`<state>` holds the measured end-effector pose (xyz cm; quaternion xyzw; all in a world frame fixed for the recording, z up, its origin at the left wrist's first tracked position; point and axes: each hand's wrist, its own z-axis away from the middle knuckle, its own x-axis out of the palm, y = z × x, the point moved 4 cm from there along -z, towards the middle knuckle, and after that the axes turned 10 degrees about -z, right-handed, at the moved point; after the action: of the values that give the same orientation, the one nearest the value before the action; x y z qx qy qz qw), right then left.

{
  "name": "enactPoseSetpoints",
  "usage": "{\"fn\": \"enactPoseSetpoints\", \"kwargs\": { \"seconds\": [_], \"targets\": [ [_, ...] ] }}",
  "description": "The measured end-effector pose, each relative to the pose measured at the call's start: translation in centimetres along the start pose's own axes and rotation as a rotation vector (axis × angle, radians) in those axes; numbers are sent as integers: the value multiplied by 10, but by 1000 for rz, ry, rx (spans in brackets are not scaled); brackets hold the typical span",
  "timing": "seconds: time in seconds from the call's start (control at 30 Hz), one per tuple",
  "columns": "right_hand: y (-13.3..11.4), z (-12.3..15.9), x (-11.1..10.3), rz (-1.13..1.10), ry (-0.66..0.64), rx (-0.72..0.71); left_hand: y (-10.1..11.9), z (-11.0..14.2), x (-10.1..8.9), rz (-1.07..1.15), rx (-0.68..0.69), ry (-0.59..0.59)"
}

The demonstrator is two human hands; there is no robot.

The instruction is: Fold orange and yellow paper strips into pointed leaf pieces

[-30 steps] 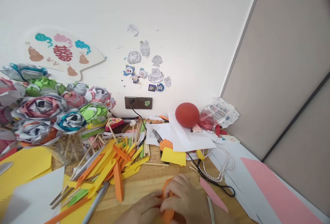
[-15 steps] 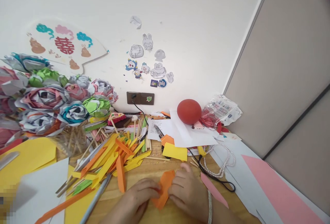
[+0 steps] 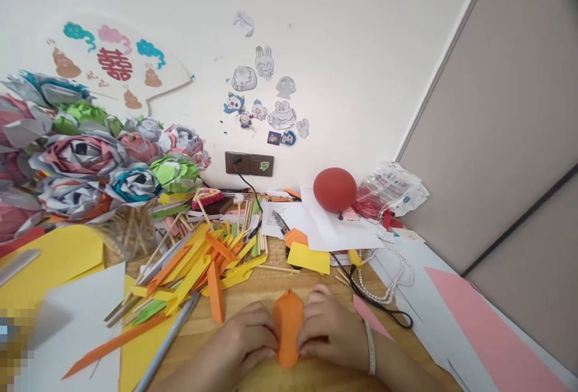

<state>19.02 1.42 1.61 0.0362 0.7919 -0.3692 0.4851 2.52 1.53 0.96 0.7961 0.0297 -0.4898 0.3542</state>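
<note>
An orange piece of folded paper (image 3: 288, 326) stands lengthwise between my hands, low over the wooden table. Its top comes to a blunt point and its long edges curl up. My left hand (image 3: 253, 335) pinches the left edge with curled fingers. On the opposite edge, my right hand (image 3: 327, 329) grips with its fingers bent; a silvery bracelet circles that wrist. To the left lies a heap of yellow and orange folded paper strips (image 3: 192, 277), mixed with wooden sticks. A yellow paper piece (image 3: 309, 258) rests just beyond my right hand.
Paper flowers (image 3: 85, 154) crowd the left back. A red balloon (image 3: 335, 190) sits on white sheets near the wall. A box cutter (image 3: 280, 222), a bead string (image 3: 397, 286) and a black cord (image 3: 383, 321) lie behind and to the right. Pink paper (image 3: 487, 326) covers white sheets at right.
The orange paper, earlier mostly covered by my hands and then tilted, is now upright and more open between them. My hands have moved apart to its two edges. The view has tipped down slightly.
</note>
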Motion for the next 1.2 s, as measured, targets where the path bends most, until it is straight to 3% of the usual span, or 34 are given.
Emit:
{"fn": "enactPoseSetpoints", "kwargs": {
  "seconds": [0.23,0.33,0.6,0.87,1.2],
  "targets": [
    [12,-4,5,-58,113,126,-11,-5,4,-121,-97,59],
    [14,-6,7,-58,157,199,-13,-7,5,-201,-201,67],
    [15,-10,14,-58,276,357,-10,-12,8,-292,-332,76],
    [13,-8,21,-23,359,387,-13,-13,14,-316,-379,71],
    [3,-4,24,-8,337,372,-13,-15,14,-353,-400,72]
  ]
}}
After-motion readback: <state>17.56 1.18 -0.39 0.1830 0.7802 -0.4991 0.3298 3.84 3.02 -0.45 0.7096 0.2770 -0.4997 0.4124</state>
